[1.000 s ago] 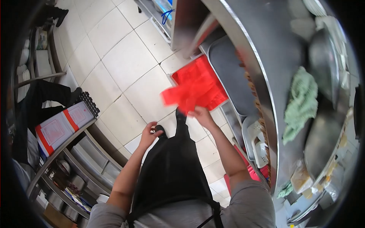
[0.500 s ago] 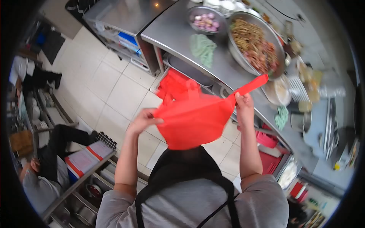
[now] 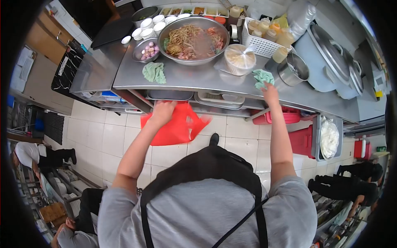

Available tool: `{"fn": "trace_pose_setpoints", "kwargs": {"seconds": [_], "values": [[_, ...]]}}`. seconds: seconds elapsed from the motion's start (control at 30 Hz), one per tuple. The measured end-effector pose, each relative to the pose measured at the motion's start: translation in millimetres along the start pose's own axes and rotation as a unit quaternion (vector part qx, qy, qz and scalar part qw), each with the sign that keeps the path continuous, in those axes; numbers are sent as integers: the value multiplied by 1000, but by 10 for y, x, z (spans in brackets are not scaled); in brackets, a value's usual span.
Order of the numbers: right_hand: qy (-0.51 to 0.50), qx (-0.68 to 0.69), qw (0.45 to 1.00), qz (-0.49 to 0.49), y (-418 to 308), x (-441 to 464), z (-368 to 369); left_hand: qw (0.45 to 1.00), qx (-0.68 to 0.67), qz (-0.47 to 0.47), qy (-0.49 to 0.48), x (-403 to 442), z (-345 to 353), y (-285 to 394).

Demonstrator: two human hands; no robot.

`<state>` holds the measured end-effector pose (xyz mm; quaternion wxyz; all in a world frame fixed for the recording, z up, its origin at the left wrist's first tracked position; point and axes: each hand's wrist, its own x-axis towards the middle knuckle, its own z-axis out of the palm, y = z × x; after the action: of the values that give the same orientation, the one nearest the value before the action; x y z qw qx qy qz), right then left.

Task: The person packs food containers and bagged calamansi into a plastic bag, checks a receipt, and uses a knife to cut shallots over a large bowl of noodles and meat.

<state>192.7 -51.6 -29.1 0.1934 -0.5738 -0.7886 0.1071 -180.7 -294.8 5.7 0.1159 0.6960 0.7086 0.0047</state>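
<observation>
Bag (image 3: 170,130) left — cloth (image 3: 262,77) beside pot (image 3: 294,74)

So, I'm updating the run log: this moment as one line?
left hand: holds red bag; right hand: at green cloth; large bowl: on counter

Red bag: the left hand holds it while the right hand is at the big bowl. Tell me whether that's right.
Not quite. The head view shows the right hand at the green cloth beside the metal pot. The left hand does hold the red bag.
</observation>
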Motion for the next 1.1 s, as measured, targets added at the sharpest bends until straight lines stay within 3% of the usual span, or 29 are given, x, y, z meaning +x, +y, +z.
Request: {"fn": "trace_pose_setpoints", "kwargs": {"seconds": [0.1, 0.17, 0.23, 0.37, 0.43, 0.47, 0.5, 0.53, 0.6, 0.63, 0.7, 0.8, 0.83, 0.87, 0.93, 0.97, 1.0, 1.03, 1.07, 1.1], "values": [[72, -42, 995, -56, 478, 243, 242, 962, -239, 110, 68, 451, -608, 556], [94, -72, 989, -93, 568, 366, 361, 945, -288, 149, 47, 716, -1011, 877], [44, -67, 995, -64, 586, 375, 482, 937, -303, 155, 72, 950, -1280, 1089], [43, -39, 998, -6, 493, 430, 311, 929, -324, 151, 92, 1218, -1745, 1223], [189, -64, 972, -121, 475, 464, 225, 920, -355, 139, 88, 1327, -1863, 1220], [192, -66, 971, -123, 325, 453, 94, 912, -384, 123, 79, 1364, -1907, 1222], [89, 159, 982, -56, 58, 398, -160, 900, -411, 111, 88, 1394, -1932, 1244], [-18, 375, 927, 17, -193, 330, -416, 901, -410, 114, 86, 1443, -1931, 1256], [-194, 468, 861, -36, -543, 207, -871, 906, -390, 129, 100, 1572, -1896, 1286], [-185, 467, 864, -32, -673, 132, -1034, 905, -390, 138, 97, 1619, -1891, 1317], [-312, 658, 683, 49, -859, -16, -1238, 919, -353, 128, 120, 1694, -1889, 1354], [-301, 628, 717, -5, -822, -136, -942, 893, -409, 156, 108, 1854, -1775, 1274], [-340, 546, 765, 32, -811, -171, -826, 891, -412, 161, 105, 1911, -1712, 1249], [-338, 544, 767, 36, -893, -232, -784, 869, -448, 187, 93, 1965, -1638, 1234], [-327, 614, 714, 81, -1119, -332, -682, 844, -485, 214, 80, 1976, -1491, 1210], [-323, 565, 751, 112, -1164, -330, -627, 861, -449, 203, 125, 1936, -1420, 1199], [-324, 565, 750, 113, -1249, -369, -588, 876, -410, 191, 169, 1910, -1341, 1153], [-267, 631, 721, 103, -1376, -415, -564, 869, -222, 265, 353, 1921, -1226, 1039], [-208, 692, 685, 92, -1465, -446, -540, 870, -222, 265, 353, 1784, -1229, 1025], [-227, 684, 683, 117, -1487, -441, -476, 875, -216, 195, 387, 1570, -1194, 1028]]}}
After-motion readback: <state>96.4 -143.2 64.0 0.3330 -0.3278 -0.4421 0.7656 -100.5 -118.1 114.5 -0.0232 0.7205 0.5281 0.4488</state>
